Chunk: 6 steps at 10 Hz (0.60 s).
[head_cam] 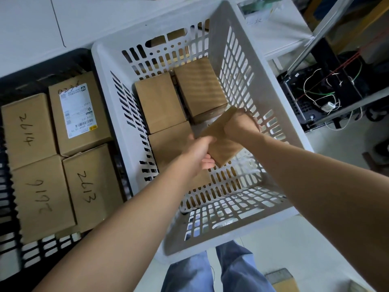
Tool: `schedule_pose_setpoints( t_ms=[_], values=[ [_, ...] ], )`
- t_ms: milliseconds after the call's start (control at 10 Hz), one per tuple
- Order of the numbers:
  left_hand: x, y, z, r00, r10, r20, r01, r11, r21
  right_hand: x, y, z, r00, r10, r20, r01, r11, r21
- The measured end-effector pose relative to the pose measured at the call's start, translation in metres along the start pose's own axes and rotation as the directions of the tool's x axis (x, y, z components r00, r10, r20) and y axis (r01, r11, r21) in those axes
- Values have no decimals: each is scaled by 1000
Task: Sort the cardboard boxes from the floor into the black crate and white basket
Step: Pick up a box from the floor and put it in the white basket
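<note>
Both my hands hold one plain cardboard box [223, 147] tilted inside the white basket [242, 66]. My left hand [199, 153] grips its near lower end, and my right hand [242, 125] grips its far upper end. Three plain boxes [160, 102] lie on the basket floor beside it. To the left, the black crate [8, 209] holds several boxes [84, 112]; one bears a white label, the others handwritten numbers.
Another cardboard box [281, 279] lies on the floor at the bottom right, near my legs. A metal rack with black equipment and loose wires [320, 91] stands right of the basket. A white surface [42, 22] runs behind both containers.
</note>
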<state>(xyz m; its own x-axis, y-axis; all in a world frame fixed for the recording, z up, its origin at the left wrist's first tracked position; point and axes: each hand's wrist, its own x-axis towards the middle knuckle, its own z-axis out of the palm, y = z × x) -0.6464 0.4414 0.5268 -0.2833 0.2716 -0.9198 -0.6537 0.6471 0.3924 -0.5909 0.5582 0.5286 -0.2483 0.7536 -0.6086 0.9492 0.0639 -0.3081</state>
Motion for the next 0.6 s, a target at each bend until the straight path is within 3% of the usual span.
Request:
schedule_pose_setpoints(
  t_ms=[100,200,400,600],
  values=[
    [-1,3,-2,1000,-10,4,10,999,31,3,-5,4,995,99,-4,-99,987,-123],
    [-3,5,-3,1000,-13,-3,13,1000,21,10,-8,-2,999,46,-3,-46,983,-176],
    [-9,9,-1,999,-46,-9,46,998,30,8,-1,-13,976,-211,56,218,944,-247],
    [-5,27,1,997,-41,61,34,994,104,6,-9,-16,992,-106,61,120,949,-293]
  ],
)
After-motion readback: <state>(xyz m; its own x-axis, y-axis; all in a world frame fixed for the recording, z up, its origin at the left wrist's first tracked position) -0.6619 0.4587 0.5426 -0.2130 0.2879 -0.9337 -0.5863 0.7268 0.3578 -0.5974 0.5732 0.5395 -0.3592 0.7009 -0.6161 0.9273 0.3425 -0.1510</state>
